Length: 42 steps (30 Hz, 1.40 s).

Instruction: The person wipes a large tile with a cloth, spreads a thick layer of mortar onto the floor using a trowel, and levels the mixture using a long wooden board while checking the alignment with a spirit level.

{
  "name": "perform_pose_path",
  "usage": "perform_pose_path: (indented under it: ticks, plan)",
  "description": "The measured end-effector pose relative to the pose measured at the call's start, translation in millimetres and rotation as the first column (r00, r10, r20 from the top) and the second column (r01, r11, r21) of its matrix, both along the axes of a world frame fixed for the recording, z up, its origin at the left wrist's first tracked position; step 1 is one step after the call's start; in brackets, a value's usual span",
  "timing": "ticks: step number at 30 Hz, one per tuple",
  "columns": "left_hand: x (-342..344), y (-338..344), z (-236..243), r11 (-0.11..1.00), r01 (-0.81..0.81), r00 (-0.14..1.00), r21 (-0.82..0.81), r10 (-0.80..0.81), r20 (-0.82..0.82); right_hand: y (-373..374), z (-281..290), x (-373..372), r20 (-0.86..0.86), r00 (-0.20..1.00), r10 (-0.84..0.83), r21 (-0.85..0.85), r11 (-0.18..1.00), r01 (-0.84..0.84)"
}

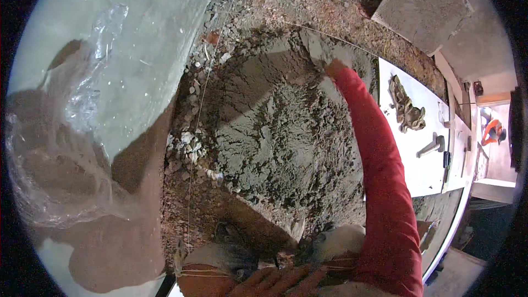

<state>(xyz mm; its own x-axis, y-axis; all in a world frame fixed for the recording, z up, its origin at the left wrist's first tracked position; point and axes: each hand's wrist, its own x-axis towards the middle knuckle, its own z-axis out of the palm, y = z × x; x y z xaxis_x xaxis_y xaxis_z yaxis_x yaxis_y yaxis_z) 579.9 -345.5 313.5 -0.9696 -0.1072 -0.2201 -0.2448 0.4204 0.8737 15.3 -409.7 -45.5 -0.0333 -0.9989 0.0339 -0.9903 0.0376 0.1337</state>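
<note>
My right arm, in a red sleeve, stretches to the far part of a patch of wet grey mortar (275, 137). My right hand (335, 68) is closed on what looks like a trowel (312, 45), its mortar-coated blade at the patch's upper edge; the outline is hard to make out. My left hand is not visible. My dusty knees are at the lower edge. Thin strings run over the gravel around the mortar.
At left are a pale slab (143, 33) and crumpled plastic (66, 170). At right, a white board (401, 170) bears a crumpled cloth (406, 107) and a tool (429, 147). A grey slab (423, 8) lies beyond. A person in orange (492, 132) crouches in the far-right doorway.
</note>
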Motion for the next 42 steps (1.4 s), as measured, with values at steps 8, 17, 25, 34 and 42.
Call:
perform_pose_path:
  ticks: [8,17,25,34,42]
  plan:
    - [14,-11,0,0.999,0.034,0.999,0.002,-0.034,-0.025,85,26,19,0.362,0.685,-0.632,0.186,0.769,0.611]
    - [7,-17,2,0.998,0.058,0.998,0.014,-0.058,0.019,-101,9,181,0.319,0.799,-0.509,0.243,0.859,0.450]
    - [12,1,4,0.998,0.064,0.998,-0.015,-0.064,-0.028,12,25,101,-0.011,0.997,0.074,0.509,0.859,-0.058]
    - [-4,10,4,0.996,0.081,0.996,-0.043,-0.082,-0.020,90,14,179,0.313,0.939,-0.144,0.547,0.836,-0.054]
    - [-7,46,13,0.990,-0.005,0.999,-0.142,0.011,0.042,184,87,331,0.439,0.811,-0.386,0.514,0.848,0.126]
